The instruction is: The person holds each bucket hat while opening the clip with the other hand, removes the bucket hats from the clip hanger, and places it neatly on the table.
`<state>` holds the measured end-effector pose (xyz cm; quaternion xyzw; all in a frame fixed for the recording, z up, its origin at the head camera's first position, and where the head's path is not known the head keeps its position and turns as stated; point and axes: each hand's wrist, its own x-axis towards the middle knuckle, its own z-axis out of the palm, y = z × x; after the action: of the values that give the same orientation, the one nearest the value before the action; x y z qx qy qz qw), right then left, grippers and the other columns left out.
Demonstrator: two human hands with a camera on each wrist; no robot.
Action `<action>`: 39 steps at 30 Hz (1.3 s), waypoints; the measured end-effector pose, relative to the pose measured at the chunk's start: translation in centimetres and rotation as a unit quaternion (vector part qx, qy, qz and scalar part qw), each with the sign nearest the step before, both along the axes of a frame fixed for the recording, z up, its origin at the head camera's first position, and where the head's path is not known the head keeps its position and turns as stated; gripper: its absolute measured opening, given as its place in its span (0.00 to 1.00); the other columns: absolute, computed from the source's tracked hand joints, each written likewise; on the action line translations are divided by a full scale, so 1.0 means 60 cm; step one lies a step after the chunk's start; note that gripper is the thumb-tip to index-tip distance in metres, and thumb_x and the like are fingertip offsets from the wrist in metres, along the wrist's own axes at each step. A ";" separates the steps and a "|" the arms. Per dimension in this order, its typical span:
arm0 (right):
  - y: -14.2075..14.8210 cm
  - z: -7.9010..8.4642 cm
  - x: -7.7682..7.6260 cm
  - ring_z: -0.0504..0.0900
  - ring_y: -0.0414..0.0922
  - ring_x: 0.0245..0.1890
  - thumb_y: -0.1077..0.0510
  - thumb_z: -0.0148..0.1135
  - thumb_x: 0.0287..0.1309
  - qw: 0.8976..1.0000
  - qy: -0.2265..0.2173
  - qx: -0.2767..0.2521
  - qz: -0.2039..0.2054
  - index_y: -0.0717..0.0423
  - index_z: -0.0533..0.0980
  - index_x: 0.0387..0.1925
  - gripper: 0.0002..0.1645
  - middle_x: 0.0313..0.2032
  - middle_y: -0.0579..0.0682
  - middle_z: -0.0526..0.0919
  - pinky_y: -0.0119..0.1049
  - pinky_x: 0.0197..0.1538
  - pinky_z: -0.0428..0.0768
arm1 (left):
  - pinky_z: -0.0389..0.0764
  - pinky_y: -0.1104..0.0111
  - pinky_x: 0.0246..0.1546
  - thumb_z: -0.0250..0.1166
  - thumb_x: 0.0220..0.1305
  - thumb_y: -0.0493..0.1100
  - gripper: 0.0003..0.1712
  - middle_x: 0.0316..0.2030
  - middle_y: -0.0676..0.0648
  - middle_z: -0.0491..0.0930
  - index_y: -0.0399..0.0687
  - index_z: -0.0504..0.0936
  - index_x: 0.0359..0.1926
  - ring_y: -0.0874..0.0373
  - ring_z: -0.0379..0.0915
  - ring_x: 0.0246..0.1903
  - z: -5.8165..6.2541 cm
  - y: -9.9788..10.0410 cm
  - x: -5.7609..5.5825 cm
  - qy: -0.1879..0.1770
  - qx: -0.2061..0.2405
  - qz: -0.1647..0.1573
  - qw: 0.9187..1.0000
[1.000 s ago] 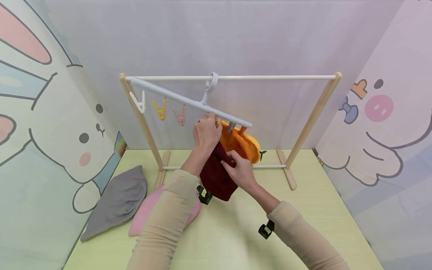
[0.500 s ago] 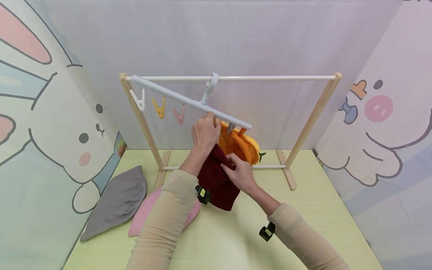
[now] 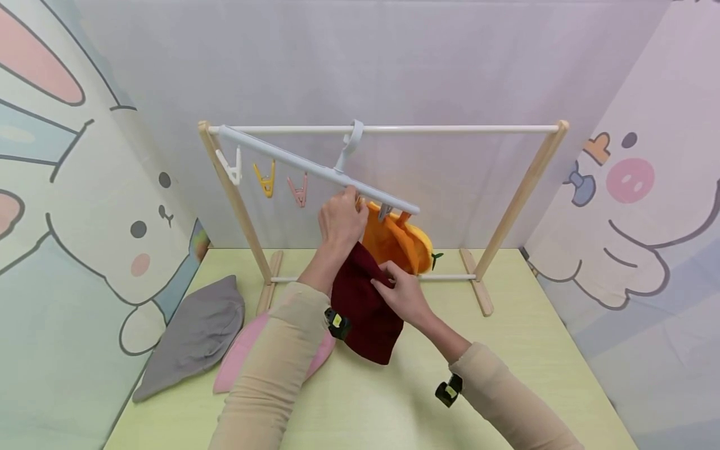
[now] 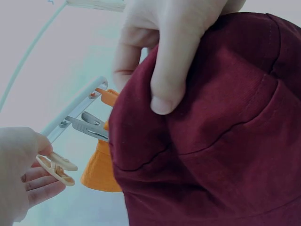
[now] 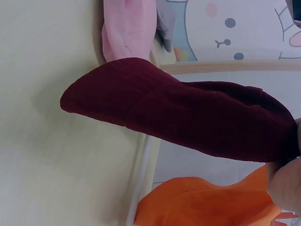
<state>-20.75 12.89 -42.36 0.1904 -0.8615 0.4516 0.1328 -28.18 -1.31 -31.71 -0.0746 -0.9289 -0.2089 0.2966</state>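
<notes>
A maroon bucket hat hangs crown up, brim down, from my right hand, which pinches the top of its crown between thumb and fingers. My left hand is up at the pale blue clip hanger; in the left wrist view it pinches a beige clip on the bar. The maroon hat is apart from that clip. To the right, a grey clip and an orange clip hold an orange hat with a yellow edge.
The hanger hooks over the white rail of a wooden rack, tilting down rightward. White, yellow and pink clips dangle at its left. A grey hat and a pink hat lie on the table.
The maroon hat has swung lower and its crown has come away from the left hand. My right hand has shifted slightly down and right; the left hand stays at the clip.
</notes>
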 end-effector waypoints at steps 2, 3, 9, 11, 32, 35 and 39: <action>0.001 -0.002 0.001 0.81 0.40 0.33 0.58 0.63 0.54 1.000 -0.003 0.000 0.001 0.51 0.74 0.35 0.07 0.33 0.46 0.82 0.35 0.38 0.81 | 0.70 0.65 0.19 0.61 0.58 0.45 0.09 0.18 0.47 0.73 0.43 0.77 0.30 0.53 0.69 0.17 0.000 0.000 -0.001 0.000 0.002 -0.001 1.000; 0.002 -0.004 0.002 0.81 0.39 0.33 0.58 0.63 0.54 1.000 -0.003 0.000 0.001 0.51 0.74 0.35 0.07 0.32 0.46 0.82 0.35 0.38 0.80 | 0.70 0.64 0.19 0.61 0.58 0.45 0.09 0.18 0.47 0.73 0.43 0.77 0.30 0.53 0.69 0.17 0.000 0.000 -0.001 0.000 0.002 -0.001 1.000; 0.007 -0.009 0.005 0.80 0.40 0.33 0.59 0.63 0.54 1.000 -0.009 -0.005 0.001 0.52 0.75 0.35 0.06 0.32 0.46 0.81 0.34 0.38 0.80 | 0.72 0.64 0.19 0.62 0.57 0.45 0.09 0.19 0.47 0.75 0.43 0.77 0.31 0.52 0.70 0.17 -0.001 0.001 -0.001 0.004 0.001 -0.003 1.000; 0.009 -0.012 0.006 0.79 0.40 0.32 0.59 0.63 0.54 1.000 -0.015 -0.002 -0.002 0.51 0.75 0.35 0.06 0.32 0.46 0.81 0.34 0.37 0.79 | 0.72 0.64 0.19 0.63 0.57 0.45 0.09 0.19 0.47 0.75 0.43 0.77 0.31 0.52 0.70 0.17 -0.002 0.001 -0.001 0.005 0.000 -0.003 1.000; 0.017 -0.058 0.012 0.80 0.41 0.36 0.60 0.64 0.53 0.994 -0.102 -0.041 -0.016 0.52 0.76 0.36 0.07 0.34 0.46 0.81 0.42 0.47 0.78 | 0.70 0.67 0.18 0.61 0.58 0.47 0.11 0.19 0.48 0.73 0.43 0.76 0.32 0.54 0.68 0.17 -0.003 0.000 0.000 0.000 -0.009 -0.012 1.000; 0.018 -0.070 0.010 0.78 0.40 0.35 0.60 0.64 0.52 0.993 -0.107 -0.041 -0.016 0.52 0.77 0.36 0.07 0.34 0.44 0.81 0.39 0.45 0.77 | 0.69 0.67 0.17 0.62 0.58 0.47 0.11 0.18 0.48 0.72 0.43 0.76 0.32 0.55 0.68 0.16 -0.003 0.001 0.001 0.000 -0.010 -0.012 1.000; 0.021 -0.083 0.013 0.78 0.39 0.32 0.59 0.64 0.53 0.993 -0.105 -0.045 -0.014 0.51 0.77 0.35 0.06 0.32 0.44 0.80 0.38 0.41 0.76 | 0.68 0.68 0.16 0.62 0.57 0.48 0.11 0.18 0.48 0.72 0.43 0.76 0.31 0.55 0.67 0.15 -0.003 0.001 0.001 0.000 -0.009 -0.012 1.000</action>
<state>-19.96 14.14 -47.33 0.1232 -0.8523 0.5052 0.0562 -28.12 -1.24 -31.88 -0.0886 -0.9298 -0.2038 0.2933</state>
